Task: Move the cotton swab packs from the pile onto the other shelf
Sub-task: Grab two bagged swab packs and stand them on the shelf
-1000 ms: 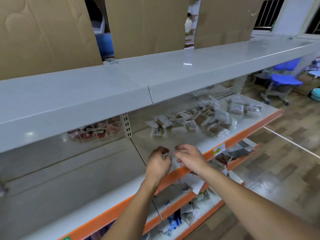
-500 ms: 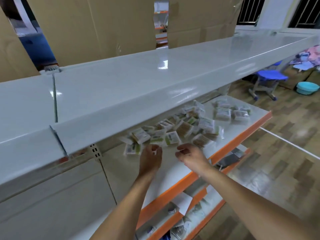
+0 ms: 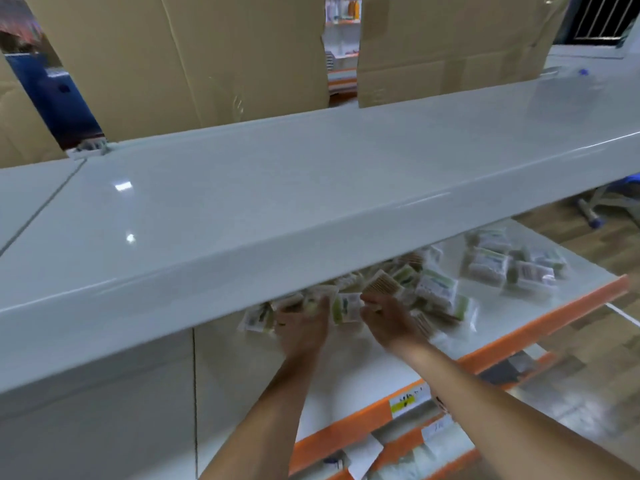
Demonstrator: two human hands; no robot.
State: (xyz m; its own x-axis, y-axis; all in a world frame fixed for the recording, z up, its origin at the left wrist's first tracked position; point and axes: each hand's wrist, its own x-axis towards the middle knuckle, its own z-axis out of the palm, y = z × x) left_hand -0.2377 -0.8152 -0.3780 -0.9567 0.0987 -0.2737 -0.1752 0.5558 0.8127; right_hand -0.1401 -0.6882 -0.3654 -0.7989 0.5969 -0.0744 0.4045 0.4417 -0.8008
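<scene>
A loose pile of cotton swab packs (image 3: 429, 289) lies on the white shelf with the orange front edge (image 3: 512, 341), partly hidden under the upper shelf. A smaller group of packs (image 3: 509, 268) sits further right. Both my hands are in the near-left side of the pile. My left hand (image 3: 304, 327) has its fingers on blurred packs at the pile's left end. My right hand (image 3: 391, 323) touches the packs beside it. One white and green pack (image 3: 346, 308) stands between the two hands. Blur hides the fingers' grip.
A wide, glossy white upper shelf (image 3: 277, 209) overhangs the pile and hides its back. Cardboard sheets (image 3: 194, 57) stand behind it. Lower orange-edged shelves (image 3: 398, 441) hold small goods and paper. A wooden floor and a blue chair base (image 3: 595, 209) lie to the right.
The view has shifted right and closer. Both hands have moved forward from the shelf's front part into the pile of packs.
</scene>
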